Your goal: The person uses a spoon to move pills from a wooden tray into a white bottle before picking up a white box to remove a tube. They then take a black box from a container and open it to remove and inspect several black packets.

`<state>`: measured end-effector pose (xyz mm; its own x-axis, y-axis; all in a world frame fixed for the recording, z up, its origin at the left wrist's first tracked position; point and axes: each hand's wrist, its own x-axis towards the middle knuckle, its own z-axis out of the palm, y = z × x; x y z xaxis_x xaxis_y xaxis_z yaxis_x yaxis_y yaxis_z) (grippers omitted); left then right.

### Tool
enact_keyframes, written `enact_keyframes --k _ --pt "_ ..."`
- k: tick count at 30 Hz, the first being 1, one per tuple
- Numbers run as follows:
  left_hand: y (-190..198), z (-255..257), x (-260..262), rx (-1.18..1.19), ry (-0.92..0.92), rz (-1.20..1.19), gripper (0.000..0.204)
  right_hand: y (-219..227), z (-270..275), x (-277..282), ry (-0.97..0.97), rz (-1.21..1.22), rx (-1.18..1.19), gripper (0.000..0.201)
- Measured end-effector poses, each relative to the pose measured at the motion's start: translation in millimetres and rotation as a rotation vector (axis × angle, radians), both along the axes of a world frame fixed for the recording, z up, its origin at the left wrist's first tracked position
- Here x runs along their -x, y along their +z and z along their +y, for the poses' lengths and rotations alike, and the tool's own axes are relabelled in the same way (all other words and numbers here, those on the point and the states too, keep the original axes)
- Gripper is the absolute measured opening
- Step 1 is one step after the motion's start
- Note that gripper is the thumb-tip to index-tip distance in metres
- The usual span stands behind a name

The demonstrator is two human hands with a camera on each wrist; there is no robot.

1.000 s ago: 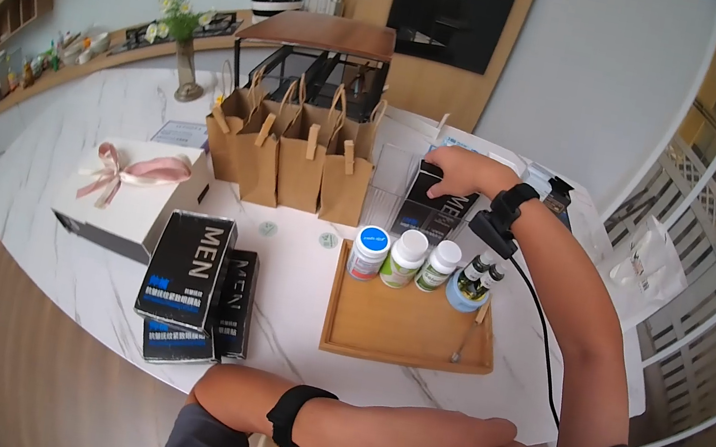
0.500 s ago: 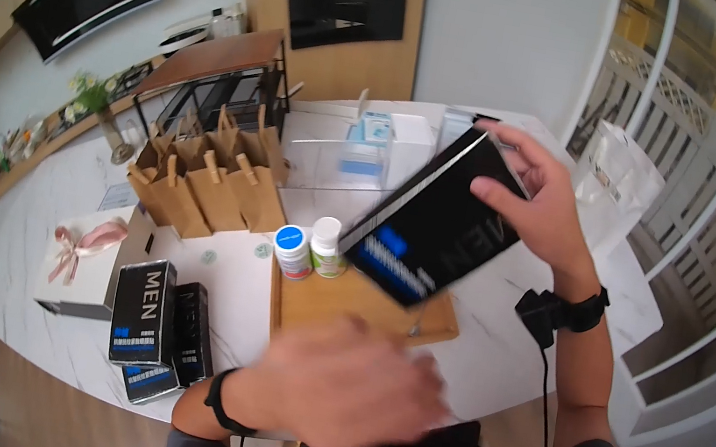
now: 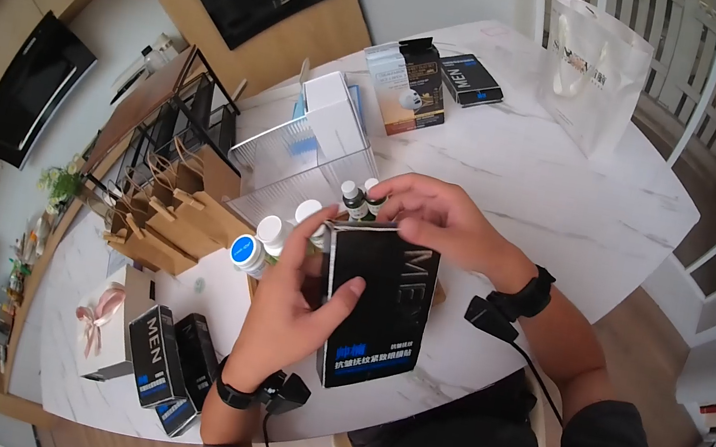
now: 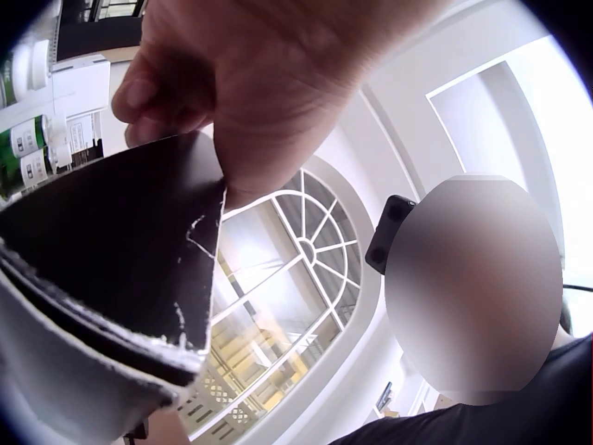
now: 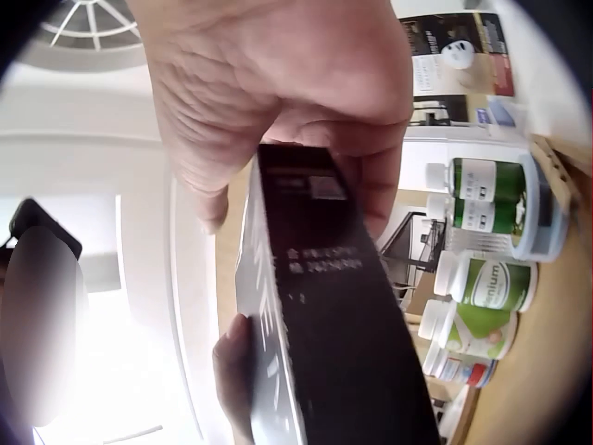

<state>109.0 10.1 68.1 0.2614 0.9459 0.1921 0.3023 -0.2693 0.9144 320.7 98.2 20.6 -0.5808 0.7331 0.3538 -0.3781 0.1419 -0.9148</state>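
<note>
A black box (image 3: 376, 312) with MEN lettering stands tilted before the person, between both hands. The left hand (image 3: 287, 306) holds its left edge, thumb lying on the front face and fingers behind. At the upper right corner the right hand (image 3: 448, 224) grips the box, its thumb at the top edge. Seen from the right wrist, a narrow side (image 5: 338, 287) with small print lies between thumb and fingers. In the left wrist view the box's dark end (image 4: 130, 241) shows worn white edges. Beyond the box, white-capped bottles (image 3: 273, 233) and small dark bottles (image 3: 351, 199) are partly covered.
Left on the marble-patterned table (image 3: 558, 219) are stacked black boxes (image 3: 156, 355), a ribboned white box (image 3: 114, 325) and paper bags (image 3: 171, 211). A clear organizer (image 3: 279, 158) stands behind the bottles. Farther back are a printed carton (image 3: 409, 90), another black box (image 3: 472, 80) and a white bag (image 3: 596, 74).
The right hand has taken the black box out of the clear organizer and brought it in front of the person. The left hand has come up and taken hold of it. The view has turned right.
</note>
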Motion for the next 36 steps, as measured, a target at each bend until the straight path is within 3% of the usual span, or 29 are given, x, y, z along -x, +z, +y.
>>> enact_keyframes --k 5,7,9,11,12,13,15,17,19,21,23,25,26,27,29,30,31,34,36 --pt "3.8 -6.9 11.4 -0.158 0.148 0.047 0.067 -1.6 -3.2 -4.8 0.085 0.073 -0.008 0.069" --pt "-10.1 -4.0 20.5 -0.400 0.098 0.108 0.067 -6.3 -5.9 -9.4 0.155 -0.252 -0.056 0.070" --pt "-11.2 -4.0 26.3 -0.516 0.071 0.147 0.069 -1.9 -8.9 -11.5 0.223 -0.361 -0.055 0.065" --pt "-8.3 -6.1 29.0 -0.724 -0.128 0.161 0.070 -4.9 -7.3 -13.2 0.270 -0.475 -0.045 0.061" --pt "-8.5 -3.3 33.5 -0.833 -0.166 0.223 0.073 -12.5 -2.7 -13.0 0.325 -0.516 -0.167 0.054" --pt "-7.0 -0.8 31.1 -0.832 -0.170 0.217 0.073 -16.2 -0.5 -14.1 0.379 -0.557 -0.287 0.048" --pt "-1.6 2.7 24.0 -0.856 -0.190 0.080 0.062 -6.2 0.4 -16.6 0.433 -0.607 -0.239 0.046" --pt "0.1 -3.6 25.5 -0.767 -0.175 0.060 0.062 0.0 0.8 -23.4 0.439 -0.595 -0.031 0.046" --pt "3.2 -7.2 26.4 -0.712 -0.047 0.117 0.063 -10.0 5.4 -33.6 0.382 -0.567 -0.041 0.044" --pt "4.6 -7.9 30.9 -0.703 -0.092 0.194 0.070 -6.8 9.8 -39.4 0.498 -0.120 0.007 0.038" --pt "4.4 -7.4 30.2 -0.707 -0.098 0.080 0.064 -7.1 11.2 -39.2 0.463 -0.202 -0.001 0.050" --pt "9.0 -6.1 28.1 -0.687 -0.123 0.047 0.059 -22.7 10.4 -28.9 0.427 -0.028 0.386 0.062" --pt "12.0 -5.4 27.2 -0.667 -0.153 0.020 0.055 -15.4 5.1 -21.4 0.491 -0.075 0.541 0.066" --pt "14.2 -4.9 26.8 -0.664 -0.150 0.017 0.055 -17.8 3.9 -17.5 0.492 -0.078 0.545 0.066" --pt "18.4 -3.3 25.1 -0.721 -0.152 0.183 0.057 -24.7 2.6 -12.8 0.493 -0.283 0.291 0.061" --pt "19.7 -3.0 23.3 -0.755 -0.117 0.218 0.058 -22.3 -1.6 -10.2 0.472 -0.209 0.447 0.056" --pt "19.7 -3.8 22.4 -0.756 -0.117 0.216 0.058 -21.6 -0.8 -10.1 0.470 -0.211 0.447 0.056" --pt "20.0 -6.7 21.1 -0.819 -0.037 0.264 0.053 -18.7 7.1 -7.9 0.157 -0.065 0.438 0.055" --pt "20.9 -7.7 18.6 -0.801 0.051 0.236 0.050 -18.0 11.1 -9.7 0.087 -0.004 0.344 0.055"
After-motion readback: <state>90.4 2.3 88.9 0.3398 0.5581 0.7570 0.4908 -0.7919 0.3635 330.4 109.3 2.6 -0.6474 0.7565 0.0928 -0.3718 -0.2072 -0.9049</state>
